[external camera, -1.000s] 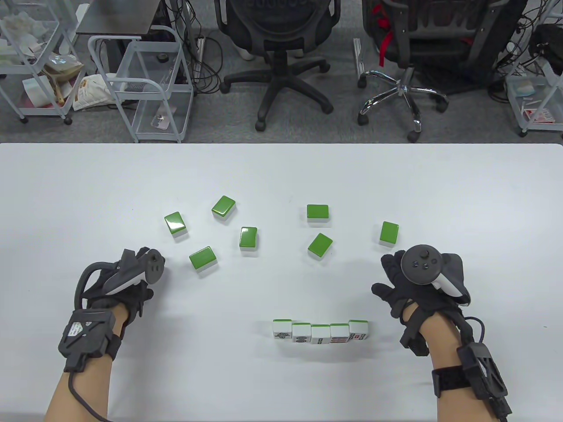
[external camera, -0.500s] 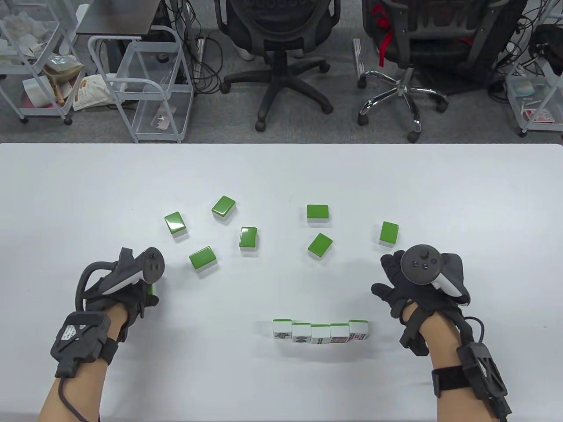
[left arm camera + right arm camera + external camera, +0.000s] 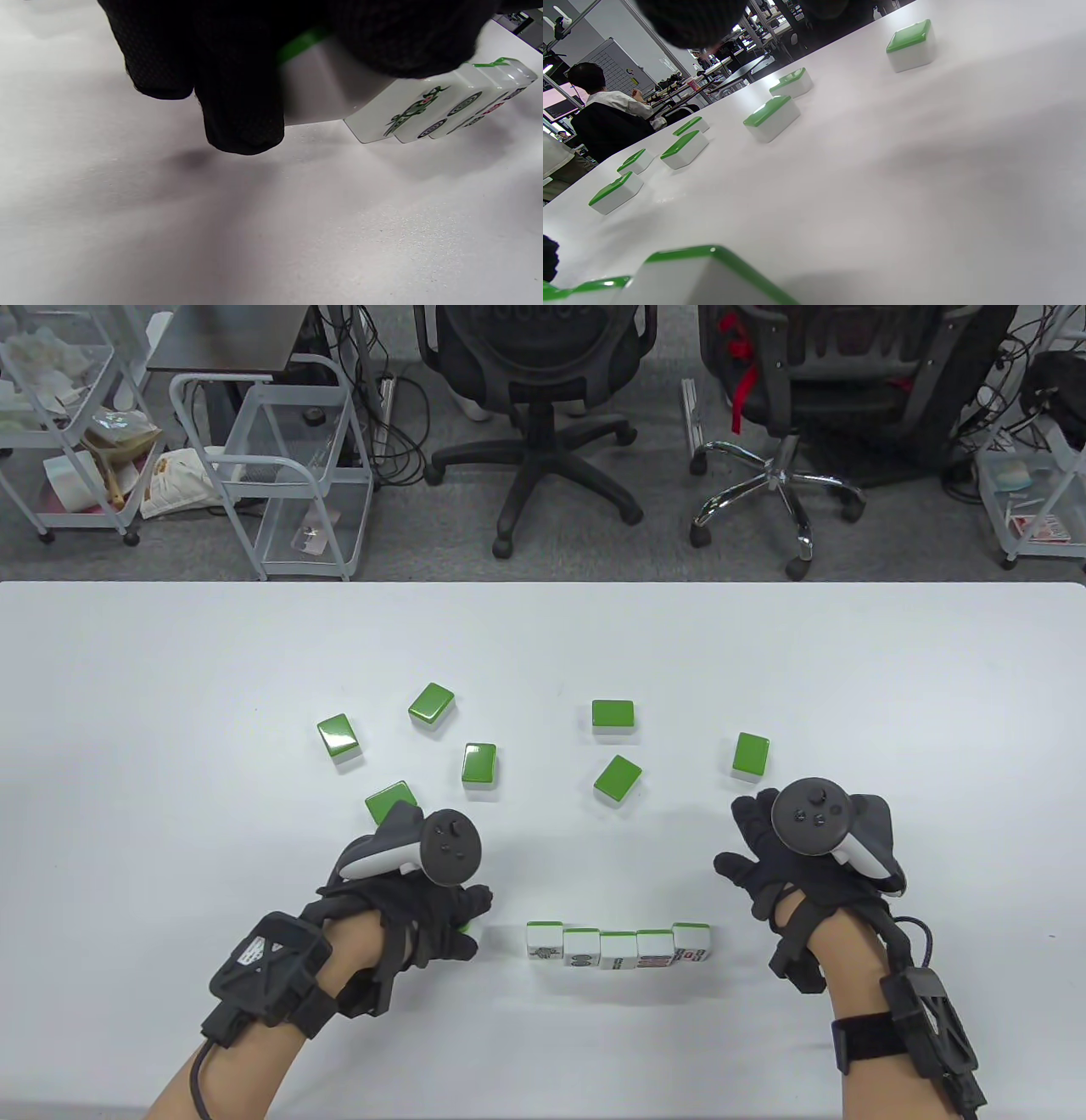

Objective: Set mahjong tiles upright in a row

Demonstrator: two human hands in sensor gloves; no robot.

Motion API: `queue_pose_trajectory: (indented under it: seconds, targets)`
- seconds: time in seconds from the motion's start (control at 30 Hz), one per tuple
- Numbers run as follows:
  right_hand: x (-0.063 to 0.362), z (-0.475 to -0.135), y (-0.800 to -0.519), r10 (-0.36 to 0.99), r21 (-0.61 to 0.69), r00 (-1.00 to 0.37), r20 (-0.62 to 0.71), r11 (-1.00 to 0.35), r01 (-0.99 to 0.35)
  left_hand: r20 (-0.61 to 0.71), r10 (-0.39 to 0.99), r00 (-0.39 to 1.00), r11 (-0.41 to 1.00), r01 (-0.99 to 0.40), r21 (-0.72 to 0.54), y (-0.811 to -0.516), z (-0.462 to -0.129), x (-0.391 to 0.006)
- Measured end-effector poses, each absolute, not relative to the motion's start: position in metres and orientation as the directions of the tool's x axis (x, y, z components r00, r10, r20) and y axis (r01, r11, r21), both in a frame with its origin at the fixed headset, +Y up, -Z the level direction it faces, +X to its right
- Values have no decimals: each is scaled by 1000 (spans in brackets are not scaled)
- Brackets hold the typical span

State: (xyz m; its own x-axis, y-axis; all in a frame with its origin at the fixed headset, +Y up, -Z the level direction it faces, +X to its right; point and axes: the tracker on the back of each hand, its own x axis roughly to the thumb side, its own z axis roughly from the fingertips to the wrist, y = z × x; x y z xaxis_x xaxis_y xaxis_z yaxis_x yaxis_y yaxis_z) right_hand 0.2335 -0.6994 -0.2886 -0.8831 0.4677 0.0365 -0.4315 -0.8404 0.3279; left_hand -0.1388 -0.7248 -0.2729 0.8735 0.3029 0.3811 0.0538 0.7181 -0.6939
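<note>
Several white-faced tiles stand upright in a row [image 3: 618, 946] near the table's front edge; the row also shows in the left wrist view [image 3: 441, 110]. My left hand [image 3: 467, 920] grips a green-backed tile [image 3: 322, 89] just left of the row's left end; in the table view only a green sliver of the tile [image 3: 462, 929] shows under the fingers [image 3: 242, 106]. My right hand [image 3: 764, 857] rests on the table to the right of the row, fingers spread and empty. The row's right-end tile [image 3: 704, 275] fills the bottom of the right wrist view.
Several green-backed tiles lie face down beyond the hands, from the leftmost tile [image 3: 339, 736] to the rightmost tile [image 3: 752, 753]. One lying tile [image 3: 390, 799] is partly hidden behind my left tracker. Office chairs and wire carts stand past the table's far edge [image 3: 543, 583].
My left hand has moved right and towards the front with a tile, from the table's left side to just left of the row. The right hand has not moved.
</note>
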Motion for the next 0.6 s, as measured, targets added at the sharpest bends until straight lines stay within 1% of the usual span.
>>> queue_pose_trajectory:
  seconds: [0.13, 0.2, 0.37, 0.43, 0.5, 0.6]
  targets:
    - [233, -288, -699, 474, 332, -879, 41, -837, -436, 407, 270, 873, 704, 109, -701, -735, -274, -115]
    - [233, -288, -699, 479, 330, -877, 42, -835, -440, 425, 247, 871, 716, 132, -686, -738, -274, -108]
    - [232, -288, -699, 481, 332, -876, 42, -834, -442, 416, 270, 868, 738, 91, -668, -737, -276, -104]
    - [232, -288, -699, 482, 335, -875, 40, -832, -443, 396, 288, 872, 747, 54, -662, -737, -278, -105]
    - [232, -288, -699, 482, 337, -875, 39, -831, -443, 383, 305, 872, 776, 5, -630, -737, -281, -107]
    - [232, -288, -699, 482, 338, -876, 38, -831, -442, 348, 337, 875, 764, -37, -644, -740, -281, -111]
